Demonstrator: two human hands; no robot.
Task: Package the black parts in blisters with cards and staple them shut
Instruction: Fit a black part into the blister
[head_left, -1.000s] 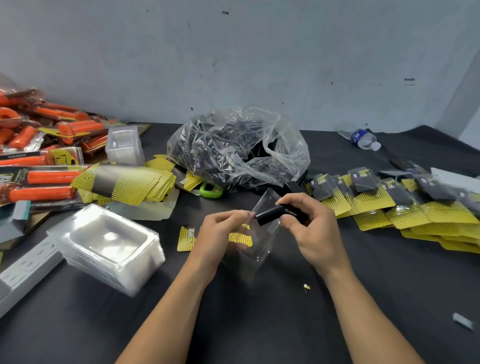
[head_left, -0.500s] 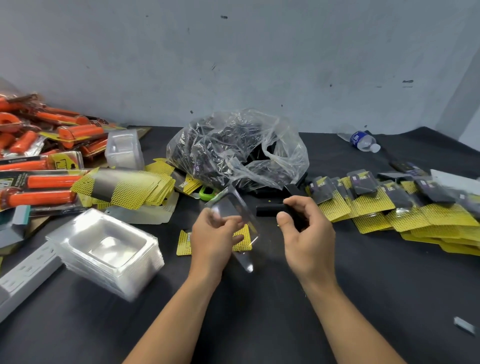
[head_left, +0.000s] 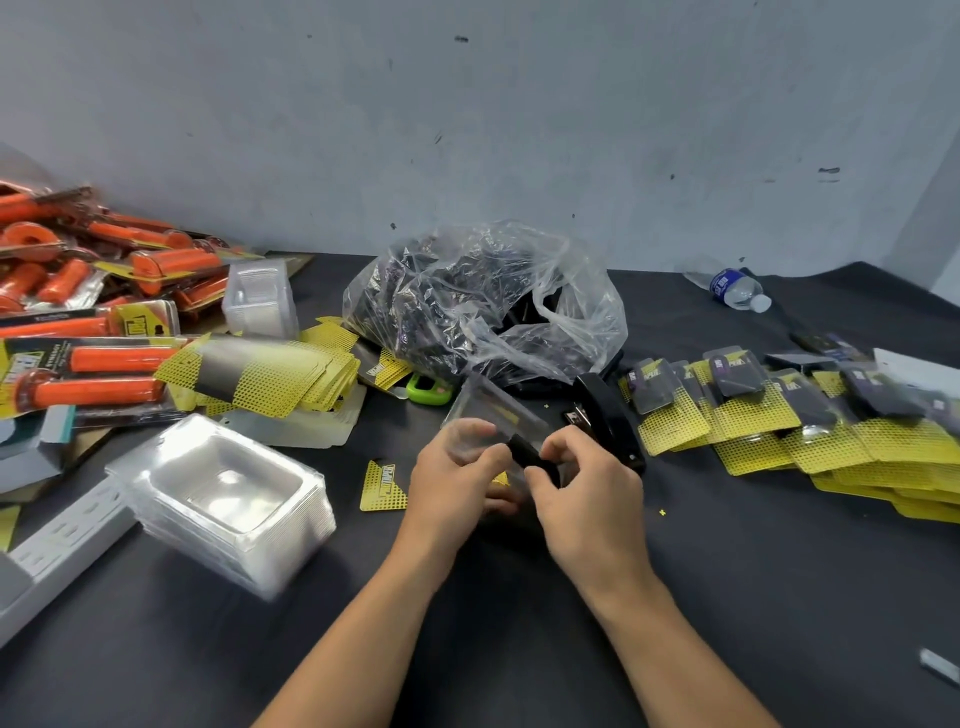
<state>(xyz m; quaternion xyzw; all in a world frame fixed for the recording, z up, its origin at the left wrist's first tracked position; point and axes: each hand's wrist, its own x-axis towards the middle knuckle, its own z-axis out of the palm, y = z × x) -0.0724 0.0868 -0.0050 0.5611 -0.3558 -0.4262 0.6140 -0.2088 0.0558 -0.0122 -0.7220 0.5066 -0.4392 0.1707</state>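
The small black part (head_left: 521, 451) is pinched in the curled fingers of the right hand (head_left: 592, 499), its end against the clear blister (head_left: 493, 413) (blurred here) gripped by the left hand (head_left: 452, 488), over a yellow card (head_left: 382, 486), with a black stapler (head_left: 608, 418) just beside.

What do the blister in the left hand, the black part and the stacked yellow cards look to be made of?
Blister: thin clear plastic, glossy; what lies behind shows through it and its faces catch the light.
Black part: matte black, likely hard plastic or rubber; no shine, and the blur leaves it open.
Yellow cards: thin printed cardboard; flat sheets with a dotted print, fanned in a stack.
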